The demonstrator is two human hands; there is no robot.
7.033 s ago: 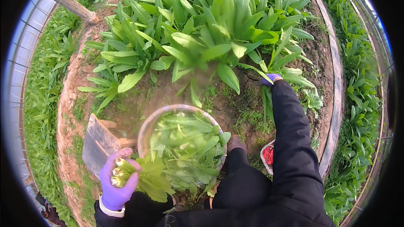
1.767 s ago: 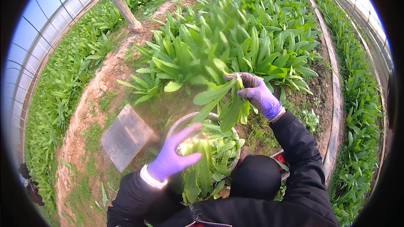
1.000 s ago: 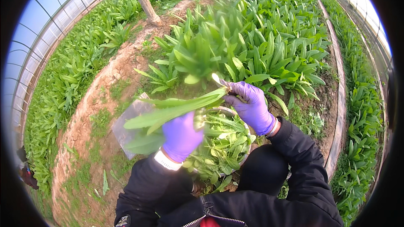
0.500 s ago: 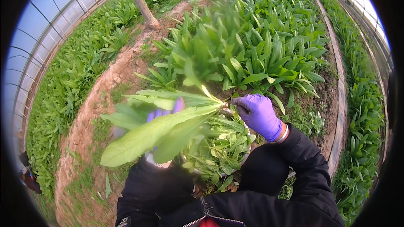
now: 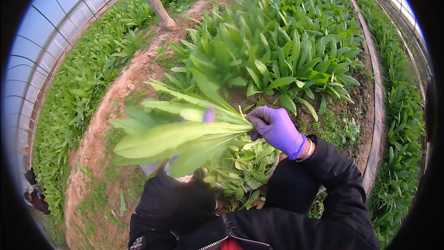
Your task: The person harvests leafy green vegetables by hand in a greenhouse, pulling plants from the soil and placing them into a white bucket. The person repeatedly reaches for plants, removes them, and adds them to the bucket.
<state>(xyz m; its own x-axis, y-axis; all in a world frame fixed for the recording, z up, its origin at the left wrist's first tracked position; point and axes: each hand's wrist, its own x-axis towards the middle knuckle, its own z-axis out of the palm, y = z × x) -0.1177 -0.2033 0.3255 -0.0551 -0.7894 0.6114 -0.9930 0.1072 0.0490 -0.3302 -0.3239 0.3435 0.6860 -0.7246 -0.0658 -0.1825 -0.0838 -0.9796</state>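
A bunch of long-leaved lettuce (image 5: 180, 138) lies sideways in front of me, its leaves fanned to the left and its stem end to the right. My left hand (image 5: 209, 115), in a purple glove, is wrapped round the leaves from below. Only its thumb shows clearly on top; leaves cover most of the rest. With thumb and fingers closed, my purple-gloved right hand (image 5: 276, 128) pinches the stem end. Beneath the bunch, between my knees, is a pale-rimmed container filled with loose green leaves (image 5: 240, 166).
Dense rows of the same leafy plants (image 5: 286, 51) grow ahead. A bare earth path (image 5: 111, 115) curves along the left, with a wooden post (image 5: 155, 2) rising from it. A narrow border strip (image 5: 372, 88) runs along the right. At the far left edge another person (image 5: 36, 196) is partly visible.
My right hand has closed in on the stem end and moved slightly down. The bunch has shifted a little right, and its leaves are gathered more closely together.
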